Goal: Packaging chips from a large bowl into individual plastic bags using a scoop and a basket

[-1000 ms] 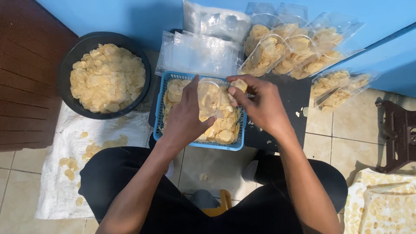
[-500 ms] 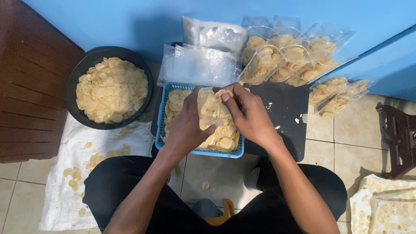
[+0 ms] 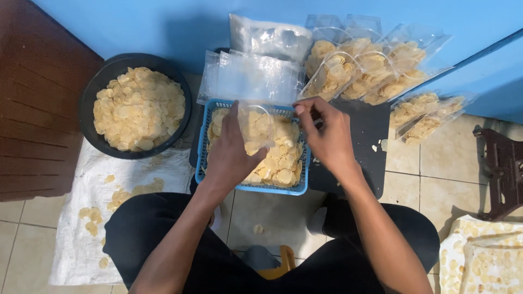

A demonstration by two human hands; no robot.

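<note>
Bag (image 3: 256,126), clear plastic and partly filled with pale chips, is held upright over the blue basket (image 3: 202,142). Left hand (image 3: 231,155) is closed round the bag's side and lower part. Right hand (image 3: 327,136) pinches at the bag's upper edge with thumb and forefinger; whether a chip sits between those fingers cannot be told.

Risks, as judged:
- Film is thin and slack. If the mouth folds shut under the pinch, chips could catch on the rim and fall outside.
- Left-hand grip is around the filled part; squeezing could crack the brittle chips.
- A tilt of the bag would tip its contents back into the basket, or past its rim onto the black mat (image 3: 359,136) and tiled floor (image 3: 430,179), where crumbs already lie.

Filled bags (image 3: 359,68) lean against the blue wall just behind, empty bags (image 3: 253,76) beside them. Black bowl (image 3: 90,100) of chips stands to the left, a white sack (image 3: 81,218) with strays below it.
</note>
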